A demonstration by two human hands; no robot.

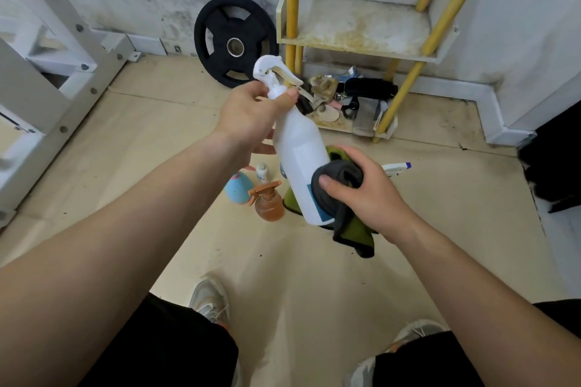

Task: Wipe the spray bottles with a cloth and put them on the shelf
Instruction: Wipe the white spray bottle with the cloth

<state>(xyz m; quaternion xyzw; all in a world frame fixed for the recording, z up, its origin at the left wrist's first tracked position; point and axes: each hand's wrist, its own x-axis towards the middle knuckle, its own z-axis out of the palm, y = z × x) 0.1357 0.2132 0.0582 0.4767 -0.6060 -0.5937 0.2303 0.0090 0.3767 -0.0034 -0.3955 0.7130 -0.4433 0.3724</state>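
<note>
My left hand grips the neck of a tall white spray bottle, just under its white trigger head, and holds it tilted in the air. My right hand holds a dark grey and green cloth wrapped against the bottle's lower body, over its blue label. On the floor below stand an orange spray bottle, a small white bottle and a blue egg-shaped bottle. Another white sprayer with a blue tip lies behind my right hand. The shelf with yellow posts stands ahead.
A black weight plate leans on the wall left of the shelf. Gloves, straps and clutter fill the shelf's bottom tier. A white metal frame stands at the left, a black object at the right. My feet are below.
</note>
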